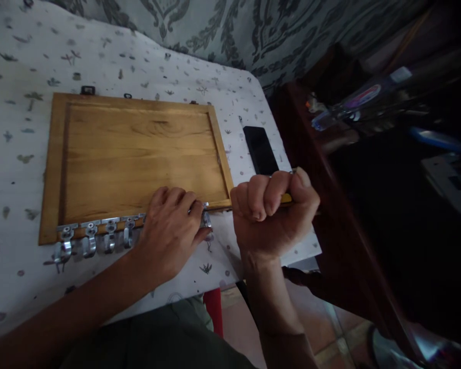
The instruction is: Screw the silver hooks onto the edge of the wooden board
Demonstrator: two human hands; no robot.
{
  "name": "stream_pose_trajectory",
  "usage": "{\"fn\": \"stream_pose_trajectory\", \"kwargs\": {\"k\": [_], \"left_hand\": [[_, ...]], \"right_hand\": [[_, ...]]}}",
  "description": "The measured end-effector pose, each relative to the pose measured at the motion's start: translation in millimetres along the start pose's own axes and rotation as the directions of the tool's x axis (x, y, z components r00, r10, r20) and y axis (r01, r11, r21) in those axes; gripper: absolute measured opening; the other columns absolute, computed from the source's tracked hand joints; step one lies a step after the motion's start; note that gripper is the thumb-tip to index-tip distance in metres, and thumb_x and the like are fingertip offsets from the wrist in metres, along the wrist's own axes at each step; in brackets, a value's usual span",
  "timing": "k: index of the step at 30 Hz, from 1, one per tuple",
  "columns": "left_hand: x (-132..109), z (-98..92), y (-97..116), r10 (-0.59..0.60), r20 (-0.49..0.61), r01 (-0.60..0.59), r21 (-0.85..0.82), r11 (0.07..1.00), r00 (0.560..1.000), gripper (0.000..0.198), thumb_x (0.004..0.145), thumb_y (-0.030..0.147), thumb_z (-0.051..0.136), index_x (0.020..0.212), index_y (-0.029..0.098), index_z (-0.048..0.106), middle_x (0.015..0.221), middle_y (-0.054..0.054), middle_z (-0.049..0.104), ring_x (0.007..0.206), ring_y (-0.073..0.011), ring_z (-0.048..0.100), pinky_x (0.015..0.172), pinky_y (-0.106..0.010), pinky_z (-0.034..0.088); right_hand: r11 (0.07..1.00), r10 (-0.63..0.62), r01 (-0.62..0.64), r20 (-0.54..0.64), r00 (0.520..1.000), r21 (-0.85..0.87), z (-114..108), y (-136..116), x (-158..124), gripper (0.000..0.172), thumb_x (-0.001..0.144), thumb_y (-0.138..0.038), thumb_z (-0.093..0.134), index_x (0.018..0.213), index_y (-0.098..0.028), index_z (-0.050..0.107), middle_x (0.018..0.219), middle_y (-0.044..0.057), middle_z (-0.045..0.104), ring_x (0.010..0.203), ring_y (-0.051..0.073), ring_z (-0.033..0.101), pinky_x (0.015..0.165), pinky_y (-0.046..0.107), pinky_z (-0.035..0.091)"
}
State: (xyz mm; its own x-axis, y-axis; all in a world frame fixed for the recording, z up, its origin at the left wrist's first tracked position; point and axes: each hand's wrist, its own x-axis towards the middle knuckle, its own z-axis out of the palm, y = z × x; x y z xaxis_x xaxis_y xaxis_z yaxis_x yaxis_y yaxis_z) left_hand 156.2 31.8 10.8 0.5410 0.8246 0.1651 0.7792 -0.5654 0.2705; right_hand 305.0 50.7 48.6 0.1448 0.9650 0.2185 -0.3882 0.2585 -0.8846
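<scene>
A framed wooden panel lies flat on the patterned tablecloth. Along its near edge runs a metal hook rail, with several curved silver hooks fixed by cross-head screws. My left hand rests over the right part of this rail, fingers on the panel's edge and thumb at the endmost hook, hiding the middle section. Just right of the panel's near corner, my right hand is raised in a closed fist around a slim tool with a yellow handle. Most of that tool is hidden by the fingers, so its kind does not show.
A black phone lies on the tablecloth beyond my right hand. Small dark metal fittings sit along the panel's far edge. To the right, a dark reddish wooden cabinet holds a plastic bottle and a blue item.
</scene>
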Motion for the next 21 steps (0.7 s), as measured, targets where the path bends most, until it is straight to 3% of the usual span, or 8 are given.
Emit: {"fn": "stream_pose_trajectory", "kwargs": {"k": [11,14,17,21], "left_hand": [[0,1.2,0,0.013,0.004,-0.013,0.03,0.999,1.0,0.028,0.088,0.039,0.075,0.1,0.014,0.071,0.101,-0.011,0.069,0.101,-0.0333,0.062,0.092,-0.051,0.048],[0,1.5,-1,0.013,-0.007,-0.012,0.04,0.999,1.0,0.029,0.089,0.041,0.075,0.101,0.014,0.071,0.101,-0.01,0.069,0.102,-0.0326,0.061,0.094,-0.05,0.047],[0,0.7,-1,0.015,-0.003,-0.015,0.043,0.999,1.0,0.029,0.09,0.042,0.075,0.101,0.015,0.071,0.1,-0.01,0.069,0.102,-0.0323,0.061,0.094,-0.05,0.047],[-1,0.6,-1,0.006,-0.001,-0.006,0.026,1.0,1.0,0.027,0.091,0.041,0.073,0.099,0.015,0.071,0.1,-0.009,0.068,0.102,-0.0319,0.061,0.092,-0.049,0.047]], "right_hand": [[0.994,-0.069,0.075,0.075,0.995,-0.081,11,4,-1,0.057,0.099,-0.046,0.055,0.05,-0.022,0.039,0.044,-0.005,0.03,0.039,0.009,0.03,0.042,0.027,0.03],[0.996,-0.044,0.052,0.114,0.992,-0.066,8,6,0,0.05,0.099,-0.05,0.054,0.057,-0.023,0.055,0.048,-0.005,0.038,0.042,0.009,0.035,0.044,0.027,0.031],[0.997,-0.045,0.053,0.146,0.988,-0.05,2,8,1,0.037,0.1,-0.048,0.054,0.08,-0.024,0.074,0.053,-0.004,0.045,0.045,0.01,0.038,0.046,0.026,0.032],[0.989,-0.081,0.107,0.244,0.967,-0.097,-8,7,4,0.032,0.098,-0.044,0.061,0.082,-0.025,0.079,0.07,0.001,0.059,0.059,0.012,0.052,0.058,0.029,0.043]]}}
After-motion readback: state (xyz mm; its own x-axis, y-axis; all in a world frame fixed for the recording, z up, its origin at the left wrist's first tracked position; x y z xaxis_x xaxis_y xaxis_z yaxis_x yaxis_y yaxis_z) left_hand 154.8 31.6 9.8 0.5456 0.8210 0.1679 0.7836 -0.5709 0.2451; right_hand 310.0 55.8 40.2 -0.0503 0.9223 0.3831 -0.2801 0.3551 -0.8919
